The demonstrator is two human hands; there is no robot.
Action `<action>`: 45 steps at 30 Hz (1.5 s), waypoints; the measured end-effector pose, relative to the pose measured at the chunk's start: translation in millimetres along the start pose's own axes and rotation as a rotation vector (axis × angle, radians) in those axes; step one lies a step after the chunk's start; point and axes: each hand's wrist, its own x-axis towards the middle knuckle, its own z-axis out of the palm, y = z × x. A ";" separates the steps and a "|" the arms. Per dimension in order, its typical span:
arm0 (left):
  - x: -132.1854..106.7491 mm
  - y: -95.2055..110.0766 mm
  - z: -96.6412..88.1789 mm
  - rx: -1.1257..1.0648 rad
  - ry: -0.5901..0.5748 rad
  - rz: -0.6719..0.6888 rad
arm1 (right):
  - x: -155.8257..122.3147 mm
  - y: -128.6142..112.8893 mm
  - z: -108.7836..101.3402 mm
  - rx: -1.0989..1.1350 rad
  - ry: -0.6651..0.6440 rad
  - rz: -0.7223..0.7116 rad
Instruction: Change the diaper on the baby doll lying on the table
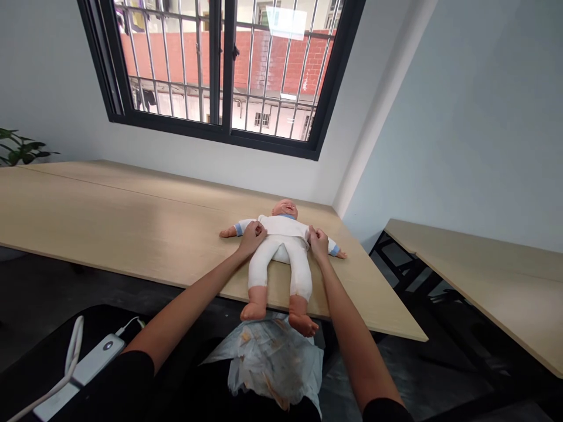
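Note:
A baby doll (285, 208) lies on its back on the wooden table, its arms spread and its bare feet over the front edge. It wears a white shirt (284, 225) with blue cuffs and collar, and white trousers (301, 266). My left hand (253, 237) is closed on the shirt's hem at the left side of the doll's waist. At the opposite side, my right hand (318, 240) pinches the hem too. The cloth between my fingertips is mostly hidden.
The table (167, 225) stretches away to the left under a barred window (226, 76). A second table (484, 258) stands at the right. Crumpled, stained pale cloth or plastic (272, 363) lies on my lap. A white power bank (103, 351) with a cable is at lower left.

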 end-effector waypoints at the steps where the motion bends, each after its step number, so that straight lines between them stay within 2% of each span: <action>1: -1.7 1.7 1.6 0.023 0.016 0.008 | -3.1 -1.9 4.2 -0.046 0.062 -0.001; 4: -6.8 5.9 6.0 0.067 0.025 0.037 | -13.0 -8.8 17.1 -0.129 0.137 -0.026; 10: -13.8 11.5 10.2 0.245 -0.043 0.176 | -24.6 -19.6 29.6 -0.144 0.109 -0.069; 18: -15.9 12.0 10.9 0.334 -0.059 0.209 | -26.9 -21.6 29.6 -0.171 0.083 -0.050; 24: -17.6 12.8 12.2 0.353 -0.068 0.273 | -29.5 -23.4 31.7 -0.167 0.091 -0.080; 29: -17.6 15.0 10.8 0.372 -0.061 0.275 | -30.3 -24.9 31.7 -0.173 0.109 -0.095; 40: -10.9 18.7 0.7 0.460 -0.036 0.266 | -21.8 -16.7 28.7 -0.066 0.128 -0.058; 45: -10.3 16.1 0.1 0.470 -0.031 0.280 | -19.3 -16.9 25.3 -0.003 0.187 -0.022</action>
